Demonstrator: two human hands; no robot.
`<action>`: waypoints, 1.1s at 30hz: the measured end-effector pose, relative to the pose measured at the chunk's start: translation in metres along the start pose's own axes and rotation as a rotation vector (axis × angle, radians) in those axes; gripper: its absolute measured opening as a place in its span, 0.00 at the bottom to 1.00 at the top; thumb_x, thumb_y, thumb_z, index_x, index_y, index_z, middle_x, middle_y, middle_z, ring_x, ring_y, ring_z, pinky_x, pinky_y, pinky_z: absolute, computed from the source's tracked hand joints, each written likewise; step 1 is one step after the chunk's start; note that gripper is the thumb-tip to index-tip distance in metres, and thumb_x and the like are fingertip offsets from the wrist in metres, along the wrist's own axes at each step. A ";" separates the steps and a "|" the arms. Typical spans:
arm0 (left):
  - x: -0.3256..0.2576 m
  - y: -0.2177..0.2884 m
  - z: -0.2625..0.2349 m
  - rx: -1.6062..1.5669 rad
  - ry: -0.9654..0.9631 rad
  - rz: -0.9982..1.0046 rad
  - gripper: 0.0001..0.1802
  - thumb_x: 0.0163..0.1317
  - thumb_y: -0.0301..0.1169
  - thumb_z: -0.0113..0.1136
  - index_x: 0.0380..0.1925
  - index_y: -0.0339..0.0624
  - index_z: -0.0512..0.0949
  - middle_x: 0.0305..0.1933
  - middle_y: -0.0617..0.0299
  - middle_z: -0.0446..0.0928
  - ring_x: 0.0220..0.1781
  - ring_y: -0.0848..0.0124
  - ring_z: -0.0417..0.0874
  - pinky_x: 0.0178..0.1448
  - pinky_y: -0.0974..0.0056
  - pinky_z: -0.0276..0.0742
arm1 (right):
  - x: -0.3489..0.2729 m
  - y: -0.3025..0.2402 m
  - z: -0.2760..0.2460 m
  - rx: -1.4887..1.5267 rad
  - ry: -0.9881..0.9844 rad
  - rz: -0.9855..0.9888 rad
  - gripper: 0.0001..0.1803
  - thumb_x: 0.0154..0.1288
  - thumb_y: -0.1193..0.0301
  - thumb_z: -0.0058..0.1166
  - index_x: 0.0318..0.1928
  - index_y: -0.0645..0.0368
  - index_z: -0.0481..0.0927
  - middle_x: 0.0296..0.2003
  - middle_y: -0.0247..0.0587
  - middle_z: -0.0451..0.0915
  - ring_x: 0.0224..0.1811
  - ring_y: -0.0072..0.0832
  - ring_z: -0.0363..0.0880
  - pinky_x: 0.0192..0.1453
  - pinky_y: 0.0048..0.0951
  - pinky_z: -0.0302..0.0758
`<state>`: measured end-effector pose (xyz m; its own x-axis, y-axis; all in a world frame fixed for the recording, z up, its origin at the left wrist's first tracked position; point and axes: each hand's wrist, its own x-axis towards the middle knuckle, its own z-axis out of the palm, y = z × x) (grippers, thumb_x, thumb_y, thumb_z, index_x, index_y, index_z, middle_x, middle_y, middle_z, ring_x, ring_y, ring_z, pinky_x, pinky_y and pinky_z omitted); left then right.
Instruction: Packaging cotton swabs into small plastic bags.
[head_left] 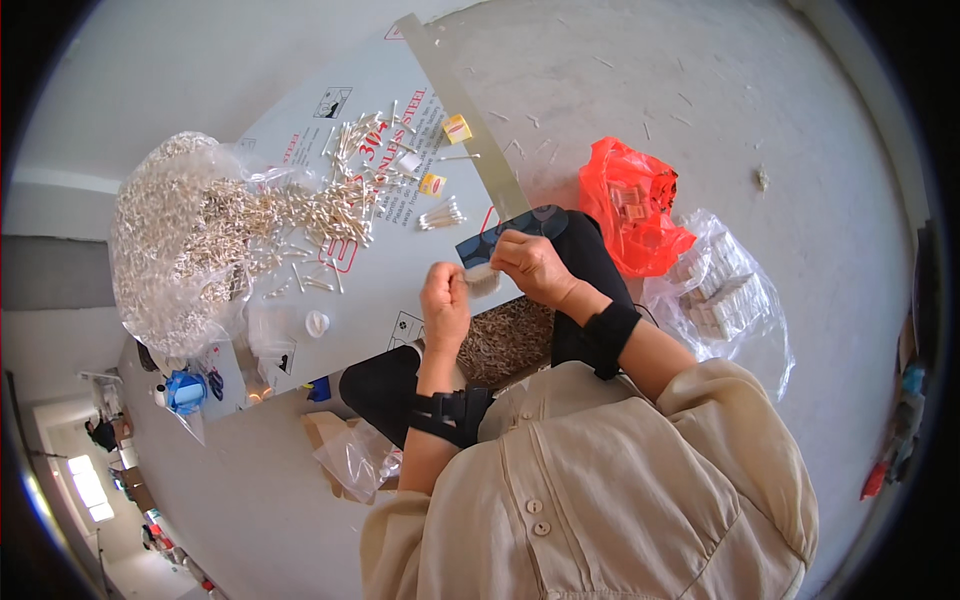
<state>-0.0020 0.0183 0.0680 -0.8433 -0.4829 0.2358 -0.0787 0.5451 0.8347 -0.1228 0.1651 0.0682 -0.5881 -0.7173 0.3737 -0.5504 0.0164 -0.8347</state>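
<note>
Between my two hands, above my lap, is a small pale bundle [483, 281] that looks like cotton swabs in a clear bag. My left hand [445, 303] is closed on its left side. My right hand [532, 266] pinches its upper right edge with bent fingers. Under the hands, between my legs, a box of loose cotton swabs [508, 340] shows in part. On the table ahead lie a scattered heap of white cotton swabs [340, 210] and a separate small bunch of swabs [442, 214].
A big clear bag full of swabs [180, 240] spills onto the film-covered table [380, 290]. Small yellow boxes [457, 128] and a white round lid [317, 323] lie there too. On the floor at right are a red plastic bag [630, 205] and a clear bag of white packs [720, 290].
</note>
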 end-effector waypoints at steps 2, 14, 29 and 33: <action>-0.015 -0.022 0.010 -0.002 -0.003 -0.042 0.01 0.64 0.20 0.52 0.33 0.37 0.72 0.26 0.61 0.72 0.26 0.71 0.73 0.32 0.67 0.71 | -0.008 0.009 0.012 -0.018 0.006 -0.024 0.06 0.59 0.74 0.57 0.26 0.62 0.75 0.28 0.45 0.74 0.32 0.48 0.78 0.35 0.38 0.75; -0.013 -0.002 0.015 -0.545 -0.019 -0.639 0.09 0.53 0.19 0.64 0.34 0.40 0.77 0.25 0.72 0.70 0.23 0.83 0.68 0.23 0.75 0.64 | -0.021 0.016 0.026 0.364 -0.012 0.474 0.06 0.52 0.78 0.65 0.31 0.63 0.81 0.28 0.34 0.73 0.29 0.22 0.73 0.33 0.25 0.71; -0.010 0.002 0.012 0.090 0.034 0.083 0.07 0.53 0.16 0.60 0.30 0.35 0.73 0.33 0.54 0.71 0.33 0.57 0.76 0.37 0.58 0.73 | -0.014 0.004 0.025 0.028 -0.018 0.197 0.07 0.54 0.79 0.63 0.30 0.64 0.76 0.28 0.38 0.73 0.32 0.28 0.75 0.37 0.28 0.71; -0.009 0.003 0.013 0.141 0.065 0.153 0.10 0.53 0.15 0.60 0.32 0.37 0.70 0.35 0.53 0.71 0.35 0.55 0.77 0.38 0.56 0.74 | -0.013 0.008 0.022 0.245 -0.023 0.272 0.10 0.53 0.78 0.65 0.37 0.62 0.82 0.32 0.39 0.75 0.35 0.29 0.77 0.39 0.27 0.73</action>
<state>-0.0019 0.0334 0.0616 -0.8156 -0.4279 0.3895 -0.0301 0.7035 0.7100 -0.1066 0.1595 0.0480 -0.6784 -0.7251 0.1182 -0.2161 0.0432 -0.9754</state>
